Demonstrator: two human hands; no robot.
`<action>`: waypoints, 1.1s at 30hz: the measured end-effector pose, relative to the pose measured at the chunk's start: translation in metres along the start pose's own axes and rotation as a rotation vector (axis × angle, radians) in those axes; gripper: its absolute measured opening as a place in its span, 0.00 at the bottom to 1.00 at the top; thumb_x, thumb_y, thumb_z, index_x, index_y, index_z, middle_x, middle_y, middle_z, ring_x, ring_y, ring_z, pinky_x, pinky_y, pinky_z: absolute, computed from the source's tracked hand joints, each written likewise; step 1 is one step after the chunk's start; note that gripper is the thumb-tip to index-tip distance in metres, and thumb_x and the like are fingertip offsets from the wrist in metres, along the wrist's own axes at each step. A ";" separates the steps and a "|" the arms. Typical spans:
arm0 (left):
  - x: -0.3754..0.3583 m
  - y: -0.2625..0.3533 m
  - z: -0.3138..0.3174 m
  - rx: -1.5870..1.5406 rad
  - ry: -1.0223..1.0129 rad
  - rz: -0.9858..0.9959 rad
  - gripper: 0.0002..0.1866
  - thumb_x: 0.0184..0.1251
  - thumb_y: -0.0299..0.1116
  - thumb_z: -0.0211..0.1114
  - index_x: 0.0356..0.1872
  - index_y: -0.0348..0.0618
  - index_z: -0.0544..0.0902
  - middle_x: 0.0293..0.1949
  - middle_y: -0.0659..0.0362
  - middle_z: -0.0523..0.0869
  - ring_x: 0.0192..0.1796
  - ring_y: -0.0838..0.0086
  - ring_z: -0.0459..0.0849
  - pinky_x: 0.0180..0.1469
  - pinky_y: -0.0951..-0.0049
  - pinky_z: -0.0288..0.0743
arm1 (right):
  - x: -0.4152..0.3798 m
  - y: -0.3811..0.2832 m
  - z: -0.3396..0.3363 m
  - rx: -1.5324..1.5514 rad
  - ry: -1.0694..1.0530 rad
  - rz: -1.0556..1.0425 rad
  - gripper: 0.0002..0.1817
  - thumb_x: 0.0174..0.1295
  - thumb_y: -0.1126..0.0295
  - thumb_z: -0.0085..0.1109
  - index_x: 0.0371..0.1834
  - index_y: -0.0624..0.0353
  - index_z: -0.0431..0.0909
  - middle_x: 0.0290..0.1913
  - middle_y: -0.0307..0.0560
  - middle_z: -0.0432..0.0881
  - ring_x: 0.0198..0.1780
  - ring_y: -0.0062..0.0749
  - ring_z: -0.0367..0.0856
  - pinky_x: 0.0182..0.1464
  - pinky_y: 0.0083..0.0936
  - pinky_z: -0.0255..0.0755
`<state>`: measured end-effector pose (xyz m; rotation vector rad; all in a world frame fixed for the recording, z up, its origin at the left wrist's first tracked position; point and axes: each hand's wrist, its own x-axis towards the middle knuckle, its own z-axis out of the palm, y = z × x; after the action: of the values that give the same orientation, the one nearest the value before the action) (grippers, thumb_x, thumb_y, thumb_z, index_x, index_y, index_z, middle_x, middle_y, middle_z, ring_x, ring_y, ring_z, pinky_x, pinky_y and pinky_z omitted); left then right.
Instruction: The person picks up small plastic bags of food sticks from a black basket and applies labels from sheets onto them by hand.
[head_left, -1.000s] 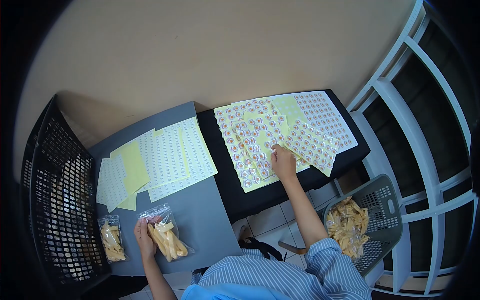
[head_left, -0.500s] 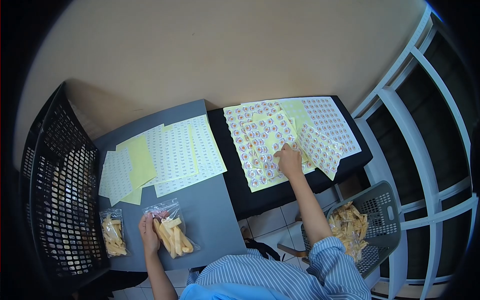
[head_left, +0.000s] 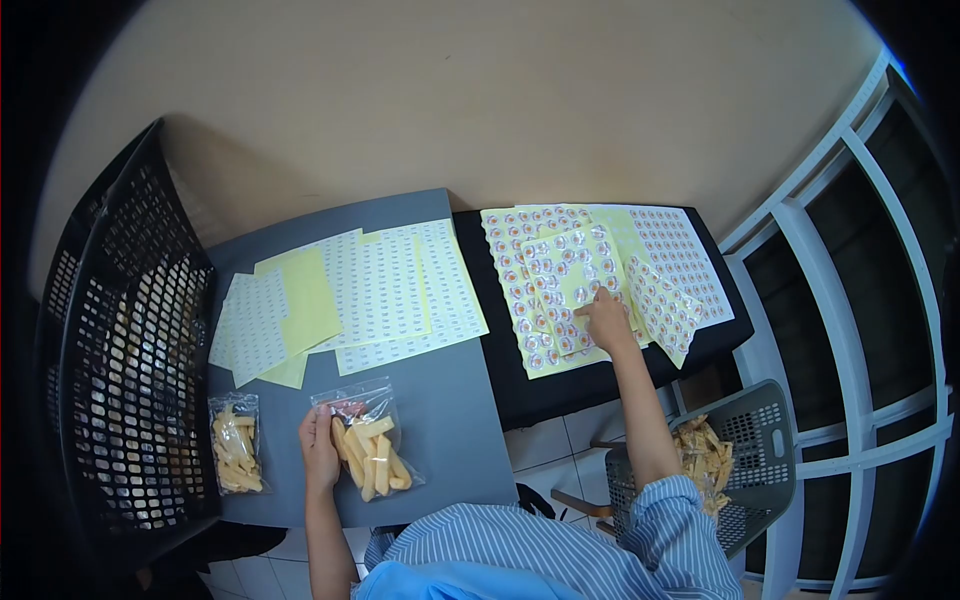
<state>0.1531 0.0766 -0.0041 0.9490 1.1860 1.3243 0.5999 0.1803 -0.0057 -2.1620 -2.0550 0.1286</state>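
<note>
My left hand [head_left: 320,452] grips the left edge of a clear zip bag [head_left: 374,440] lying on the grey table. Inside are pale yellow stick-shaped pieces, with a reddish patch near the top. My right hand [head_left: 608,320] rests on the top sticker sheet [head_left: 562,268], index finger stretched out and thumb apart from it. Round stickers with an orange middle cover that sheet, except for a bare yellow patch near my fingers. Under and beside it lie more sheets of round stickers, one curled sheet [head_left: 662,310] to the right.
Another filled bag [head_left: 237,446] lies left, beside a tall black crate [head_left: 120,330]. Small-print label sheets [head_left: 380,290] cover the table's back. A grey-green basket [head_left: 770,480] with filled bags stands low right. White metal framing [head_left: 840,290] borders the right side.
The view has shifted, so most things sit differently in the picture. My left hand stays on the bag. My right hand remains at the sticker sheet with little change in its pose.
</note>
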 end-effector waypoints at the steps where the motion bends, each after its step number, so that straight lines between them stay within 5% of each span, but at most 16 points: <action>1: 0.000 0.000 -0.001 -0.003 0.009 0.000 0.13 0.69 0.35 0.45 0.35 0.36 0.74 0.35 0.54 0.82 0.35 0.76 0.80 0.38 0.79 0.74 | 0.001 0.002 0.001 0.015 -0.013 -0.003 0.18 0.46 0.81 0.47 0.32 0.46 0.84 0.45 0.55 0.70 0.44 0.49 0.75 0.50 0.39 0.68; 5: -0.001 0.004 0.009 -0.041 0.030 -0.018 0.14 0.69 0.36 0.47 0.34 0.36 0.77 0.29 0.63 0.79 0.29 0.85 0.72 0.32 0.84 0.66 | 0.003 0.003 -0.004 0.014 -0.094 0.006 0.20 0.46 0.82 0.46 0.37 0.46 0.83 0.49 0.61 0.69 0.48 0.52 0.73 0.52 0.39 0.67; 7: 0.000 0.008 0.012 0.011 0.059 0.011 0.15 0.68 0.35 0.46 0.36 0.35 0.78 0.31 0.61 0.80 0.32 0.83 0.74 0.36 0.84 0.68 | 0.002 0.002 -0.004 0.159 0.066 -0.005 0.23 0.45 0.83 0.46 0.43 0.49 0.79 0.49 0.64 0.70 0.49 0.52 0.72 0.53 0.38 0.66; 8: 0.000 0.017 0.015 0.010 0.017 -0.003 0.15 0.68 0.35 0.46 0.38 0.34 0.78 0.34 0.58 0.81 0.36 0.81 0.76 0.40 0.82 0.69 | 0.001 0.001 -0.004 0.072 0.145 -0.052 0.21 0.47 0.83 0.46 0.46 0.54 0.76 0.40 0.60 0.75 0.43 0.49 0.75 0.47 0.36 0.69; 12: 0.009 0.021 0.016 0.030 0.022 -0.025 0.16 0.69 0.35 0.44 0.39 0.33 0.78 0.36 0.56 0.82 0.37 0.79 0.78 0.42 0.81 0.70 | -0.018 -0.056 -0.039 0.297 0.371 0.050 0.16 0.50 0.81 0.49 0.43 0.61 0.75 0.33 0.55 0.77 0.35 0.46 0.76 0.40 0.34 0.70; 15: 0.016 0.026 0.023 -0.071 -0.011 -0.038 0.17 0.70 0.35 0.43 0.41 0.31 0.76 0.37 0.52 0.82 0.39 0.75 0.80 0.44 0.79 0.72 | -0.055 -0.152 -0.056 0.620 0.623 -0.263 0.08 0.48 0.78 0.58 0.33 0.64 0.75 0.26 0.48 0.76 0.27 0.41 0.75 0.34 0.31 0.70; 19: 0.019 0.024 0.023 -0.119 -0.033 -0.070 0.18 0.70 0.36 0.41 0.42 0.30 0.74 0.39 0.49 0.82 0.40 0.72 0.81 0.44 0.76 0.75 | -0.092 -0.229 -0.038 0.389 0.702 -0.983 0.07 0.43 0.76 0.59 0.28 0.59 0.79 0.23 0.38 0.73 0.27 0.27 0.74 0.30 0.22 0.68; 26: 0.018 0.027 0.023 -0.086 -0.070 -0.017 0.18 0.71 0.36 0.40 0.41 0.31 0.74 0.39 0.50 0.82 0.40 0.73 0.81 0.45 0.76 0.75 | -0.098 -0.253 -0.032 0.255 0.614 -1.171 0.11 0.39 0.73 0.61 0.30 0.56 0.81 0.19 0.32 0.70 0.26 0.20 0.73 0.27 0.17 0.65; 33: 0.017 0.031 0.025 -0.098 -0.070 -0.016 0.17 0.71 0.35 0.41 0.39 0.32 0.75 0.38 0.52 0.82 0.40 0.75 0.80 0.44 0.76 0.74 | -0.098 -0.260 -0.035 0.235 0.553 -1.227 0.12 0.42 0.72 0.60 0.34 0.55 0.81 0.26 0.33 0.74 0.33 0.22 0.75 0.29 0.18 0.66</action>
<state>0.1695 0.0987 0.0290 0.9067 1.0637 1.3140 0.3450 0.0929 0.0687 -0.4525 -2.3889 -0.3147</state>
